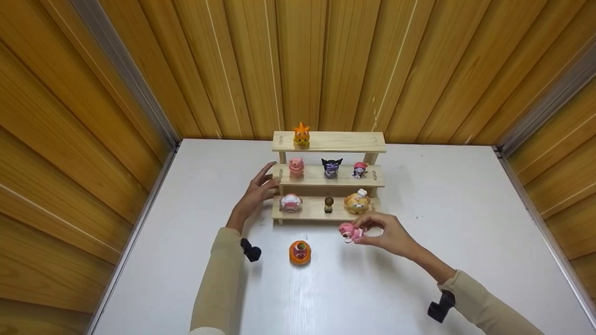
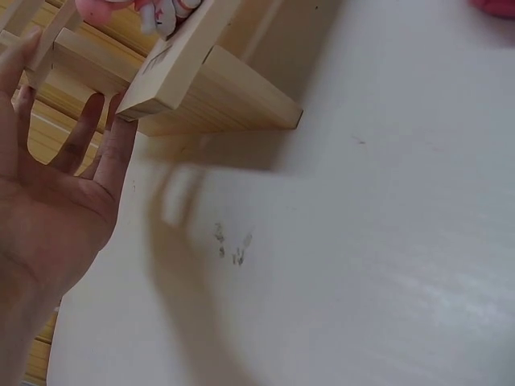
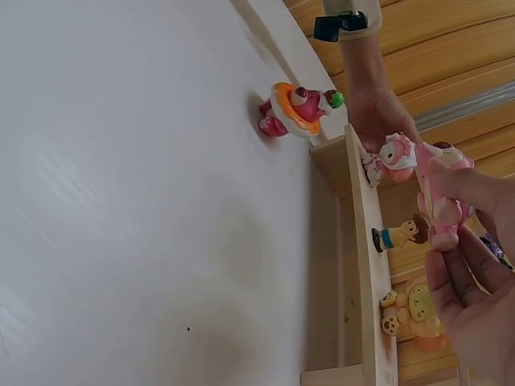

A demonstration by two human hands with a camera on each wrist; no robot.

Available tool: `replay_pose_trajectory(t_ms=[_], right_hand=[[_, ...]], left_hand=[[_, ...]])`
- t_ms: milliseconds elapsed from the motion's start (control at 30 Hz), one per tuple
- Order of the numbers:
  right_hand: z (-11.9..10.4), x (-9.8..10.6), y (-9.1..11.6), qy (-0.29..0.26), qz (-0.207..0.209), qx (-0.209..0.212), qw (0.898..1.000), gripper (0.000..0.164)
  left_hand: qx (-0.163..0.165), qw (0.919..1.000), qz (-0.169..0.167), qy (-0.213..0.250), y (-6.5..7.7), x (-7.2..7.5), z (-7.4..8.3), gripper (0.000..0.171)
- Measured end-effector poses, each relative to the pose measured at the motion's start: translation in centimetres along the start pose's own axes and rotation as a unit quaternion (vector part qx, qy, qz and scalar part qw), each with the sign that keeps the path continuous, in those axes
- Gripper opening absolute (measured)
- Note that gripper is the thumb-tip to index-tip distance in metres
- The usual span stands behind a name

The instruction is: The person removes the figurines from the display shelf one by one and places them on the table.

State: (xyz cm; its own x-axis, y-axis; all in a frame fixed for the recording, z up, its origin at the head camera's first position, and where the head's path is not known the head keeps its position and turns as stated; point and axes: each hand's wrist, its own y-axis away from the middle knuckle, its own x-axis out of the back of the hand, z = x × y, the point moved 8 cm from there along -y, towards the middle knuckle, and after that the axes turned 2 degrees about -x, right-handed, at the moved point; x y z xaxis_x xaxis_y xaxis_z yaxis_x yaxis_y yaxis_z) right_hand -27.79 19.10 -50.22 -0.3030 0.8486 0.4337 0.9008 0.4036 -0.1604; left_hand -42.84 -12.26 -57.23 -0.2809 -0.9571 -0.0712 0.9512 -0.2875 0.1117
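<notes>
A person's right hand pinches a pink figurine between thumb and fingers, just right of the lower centre of the head view, in front of a three-tier wooden stand. The figurine is tilted on its side; that light grip probably suits so small a thing. At centre left, the left hand has its fingers spread, mostly straight, touching the stand's left end, perhaps to steady it. Seven figurines stand spaced along the tiers, apparently so each can be seen: one on top, three on the middle, three on the bottom. A ring figurine sits apart on the white bench, below the stand in the frame.

From above, that one is mostly an orange disc; the right wrist view, near its top, reveals a pink body through the ring. It also shows blue on the small brown-haired figurine. Only the left wrist view shows the left palm and, centrally, clear dark marks on the bench.
</notes>
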Motion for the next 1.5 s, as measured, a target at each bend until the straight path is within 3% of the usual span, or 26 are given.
replay_pose_trajectory(t_ms=[533, 833, 1133, 1500], right_hand=[[2.4, -1.9, 1.0, -0.010, -0.004, 0.017, 1.000, 0.027], [3.9, -3.3, 1.3, -0.024, -0.010, 0.001, 1.000, 0.026], [4.1, -5.2, 0.9, -0.039, -0.018, 0.026, 0.999, 0.026], [5.2, -6.8, 1.2, -0.027, -0.007, 0.007, 1.000, 0.029]], left_hand=[[-0.006, 0.9999, -0.010, 0.011, 0.0, 0.0, 0.1, 0.064], [-0.001, 0.9999, -0.002, 0.010, -0.1, -0.1, -0.2, 0.064], [-0.006, 0.9999, -0.004, 0.013, 0.1, 0.3, 0.2, 0.064], [0.004, 1.0000, -0.001, 0.007, 0.0, -0.2, 0.1, 0.065]])
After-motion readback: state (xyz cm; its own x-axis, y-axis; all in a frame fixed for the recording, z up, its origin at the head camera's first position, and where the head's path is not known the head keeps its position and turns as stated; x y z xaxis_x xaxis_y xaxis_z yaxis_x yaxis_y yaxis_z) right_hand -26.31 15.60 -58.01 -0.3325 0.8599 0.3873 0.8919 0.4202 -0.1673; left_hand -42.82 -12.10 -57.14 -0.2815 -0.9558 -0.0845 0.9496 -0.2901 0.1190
